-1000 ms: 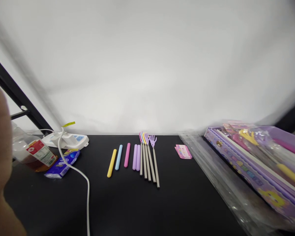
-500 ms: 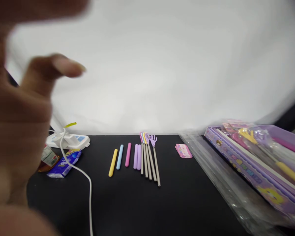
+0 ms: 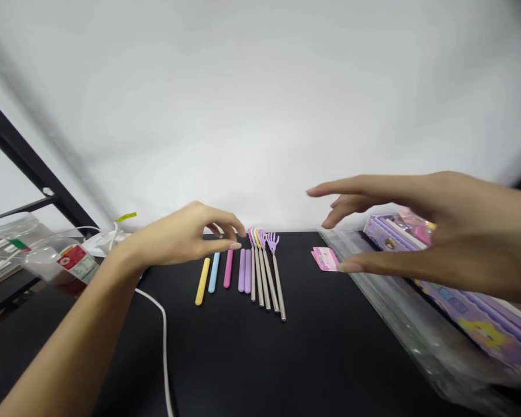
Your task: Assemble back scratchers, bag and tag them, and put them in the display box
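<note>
My left hand [image 3: 195, 231] hangs over the upper ends of the coloured handles, fingers apart and nothing in them. Below it lie a yellow handle [image 3: 202, 281], a blue handle [image 3: 214, 272], a pink handle [image 3: 228, 269] and two purple handles [image 3: 245, 271] side by side. Right of these rest several back scratchers [image 3: 264, 278], bare metal rods with small hand-shaped heads in pink, blue, yellow and purple. My right hand [image 3: 417, 226] is held up at the right, thumb and fingers spread wide, holding nothing. Its thumb tip overlaps the edge of the small pink cards [image 3: 325, 259] in view.
A purple printed box [image 3: 473, 324] with wrapped items stands at the right, partly behind my right hand, on clear plastic bags [image 3: 399, 324]. A white cable [image 3: 165, 341] runs down the black table [image 3: 243, 365]. A bottle [image 3: 76, 263] and a metal frame [image 3: 61, 191] are at left.
A blurred hand close to the camera at left is gone from there. Now my left hand is over the handles, and my right hand has come in at the right.
</note>
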Tool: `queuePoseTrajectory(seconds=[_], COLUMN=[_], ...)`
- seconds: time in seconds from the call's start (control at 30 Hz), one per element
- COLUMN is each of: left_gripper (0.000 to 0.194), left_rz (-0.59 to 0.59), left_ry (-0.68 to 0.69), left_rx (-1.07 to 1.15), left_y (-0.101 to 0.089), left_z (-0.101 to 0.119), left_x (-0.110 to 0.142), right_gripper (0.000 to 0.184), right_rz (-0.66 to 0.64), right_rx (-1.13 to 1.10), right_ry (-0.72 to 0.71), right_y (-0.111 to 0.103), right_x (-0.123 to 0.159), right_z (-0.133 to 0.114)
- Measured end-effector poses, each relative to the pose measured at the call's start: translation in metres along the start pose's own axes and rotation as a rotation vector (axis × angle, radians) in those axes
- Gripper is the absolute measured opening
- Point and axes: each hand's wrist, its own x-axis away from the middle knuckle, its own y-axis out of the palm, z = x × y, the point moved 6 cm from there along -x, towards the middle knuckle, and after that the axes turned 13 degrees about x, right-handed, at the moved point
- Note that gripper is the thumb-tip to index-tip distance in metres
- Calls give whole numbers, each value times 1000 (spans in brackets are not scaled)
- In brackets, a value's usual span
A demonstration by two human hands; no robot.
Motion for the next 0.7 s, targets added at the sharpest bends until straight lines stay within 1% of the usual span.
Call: queuePoseTrajectory(seconds=[0.07,0.17,0.27,0.3,0.37,0.43,0.53,0.63,0.7], left_gripper=[25,22,22,24,30,36,46,51,50], left_rz=[-54,-119,-207,-237,-268,-267,-288,-336,-341], left_ry=[-77,-219,-444,-524,-663,-760,-852,-895,-902], left_rx=[-37,-147,-242,-233,-140,-13,103,171,212], left_y=[8,17,23,25,29,33,43,54,58], left_z=[-20,-52,-84,-94,-110,-123,-135,-140,-141], left_x=[-6,-10,-8,-7,-4,-2,0,1,0], right_gripper=[75,73,69,68,68,70,71,71,68], right_rz=[-112,-236,-337,-368,-412,-440,-505,-568,-588], right_rx=[-48,-105,-146,-154,-152,-141,-130,-99,-64], right_ry=[-39,-72,-104,-118,-142,-149,-122,-99,-89], right_y=[6,25,43,48,56,65,84,107,118], right_x=[-12,-18,-28,-34,-46,-58,-70,-73,-72], right_z=[-14,-15,-16,-18,-23,-26,-27,-27,-26])
